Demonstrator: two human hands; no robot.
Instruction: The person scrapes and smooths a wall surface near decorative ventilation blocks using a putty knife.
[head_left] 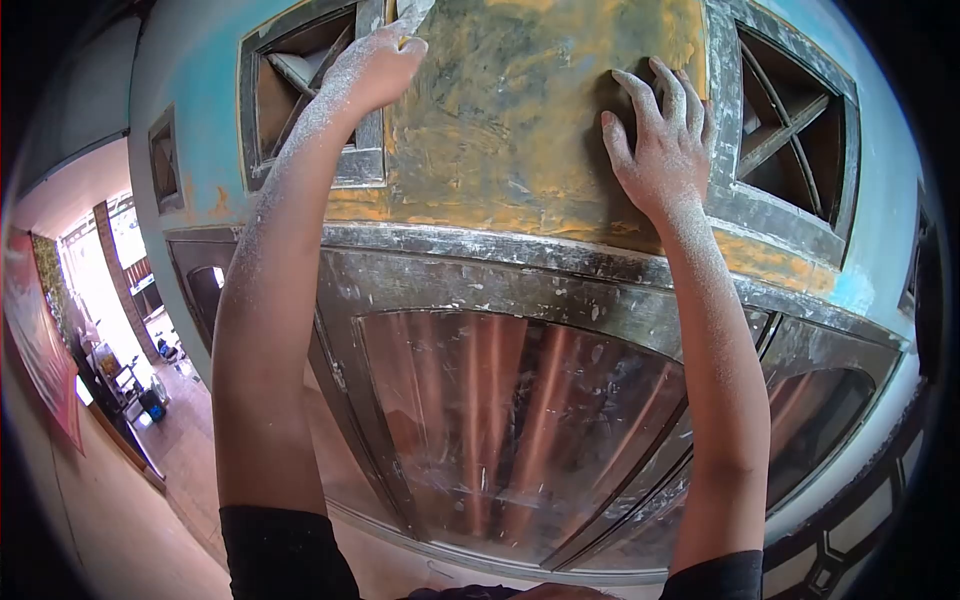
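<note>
High at the upper left, my left hand (390, 65) is closed on a pale flat piece (413, 17) with an angular edge, partly cut off by the top of the view. The hand is beside the frame of a wooden vent. My right hand (665, 145) rests with fingers spread on the patchy yellow-and-dark wall panel (500, 130), near its right edge. White dust coats both hands and forearms.
Wooden vents with crossed bars (790, 135) flank the panel. Below runs a dusty wooden ledge (480, 245) over a glazed door or window (520, 420) with reddish curtain folds behind. At left, a bright doorway (115, 300) opens onto a tiled floor.
</note>
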